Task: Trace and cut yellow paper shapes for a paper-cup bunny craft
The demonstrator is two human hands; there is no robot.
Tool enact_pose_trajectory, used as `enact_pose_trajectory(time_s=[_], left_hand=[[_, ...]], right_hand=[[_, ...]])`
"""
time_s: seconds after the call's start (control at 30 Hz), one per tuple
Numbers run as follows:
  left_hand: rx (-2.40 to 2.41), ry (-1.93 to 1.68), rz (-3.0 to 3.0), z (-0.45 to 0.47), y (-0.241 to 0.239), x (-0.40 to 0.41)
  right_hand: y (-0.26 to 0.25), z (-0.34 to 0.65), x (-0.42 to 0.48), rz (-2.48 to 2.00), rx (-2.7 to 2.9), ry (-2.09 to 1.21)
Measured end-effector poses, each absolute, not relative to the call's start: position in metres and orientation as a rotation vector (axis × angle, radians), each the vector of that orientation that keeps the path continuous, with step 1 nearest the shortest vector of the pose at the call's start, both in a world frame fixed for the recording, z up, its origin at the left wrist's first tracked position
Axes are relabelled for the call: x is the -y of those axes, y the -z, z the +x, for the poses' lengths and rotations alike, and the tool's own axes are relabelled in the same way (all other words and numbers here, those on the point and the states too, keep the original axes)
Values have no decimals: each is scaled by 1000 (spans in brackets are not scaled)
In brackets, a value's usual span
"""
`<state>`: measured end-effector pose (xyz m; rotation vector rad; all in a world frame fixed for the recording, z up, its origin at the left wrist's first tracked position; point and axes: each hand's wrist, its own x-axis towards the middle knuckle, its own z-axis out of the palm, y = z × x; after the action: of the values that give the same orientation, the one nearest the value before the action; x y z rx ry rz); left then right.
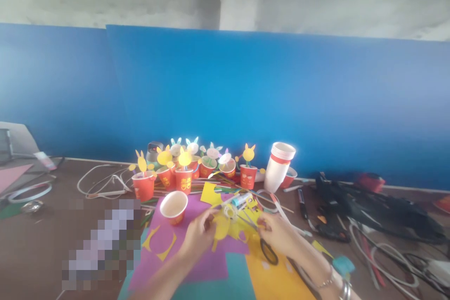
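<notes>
My left hand (198, 234) pinches a yellow paper cutout (221, 227), rounded with a narrow strip hanging below it. In my right hand (276, 232) is a pair of scissors (269, 252) with dark handles, its blades pointing toward the cutout; whether they touch it I cannot tell. Just beyond the hands lie a clear tape roll (230, 211), a glue stick (242, 200) and yellow paper pieces. A red paper cup (174, 219) stands beside my left hand, its white inside showing. Purple paper (207, 267) lies under both hands, with a yellow scrap (145, 243) bearing a round hole at its left.
Several red cups (143, 187) with paper animal figures line the back, before a blue partition (232, 84). A leaning stack of white cups (277, 171) stands to their right. Cables (383, 258) and a black bag (372, 211) fill the right side. Teal and orange sheets (274, 281) lie in front.
</notes>
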<state>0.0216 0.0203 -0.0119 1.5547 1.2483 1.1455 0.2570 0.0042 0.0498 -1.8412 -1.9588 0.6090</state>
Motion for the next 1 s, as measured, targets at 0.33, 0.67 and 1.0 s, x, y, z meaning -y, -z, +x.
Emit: enact_pose_trajectory(time_s=[0.33, 0.67, 1.0], left_hand=[[-921, -1171, 1343, 23, 10, -22], [-1077, -1248, 1513, 23, -2, -13], [-1179, -1457, 2519, 18, -50, 13]], right_hand=[[-24, 190, -13, -1357, 1456, -1321], [-14, 199, -17, -1497, 1501, -1258], [-18, 193, -5, -1624, 2035, -495]])
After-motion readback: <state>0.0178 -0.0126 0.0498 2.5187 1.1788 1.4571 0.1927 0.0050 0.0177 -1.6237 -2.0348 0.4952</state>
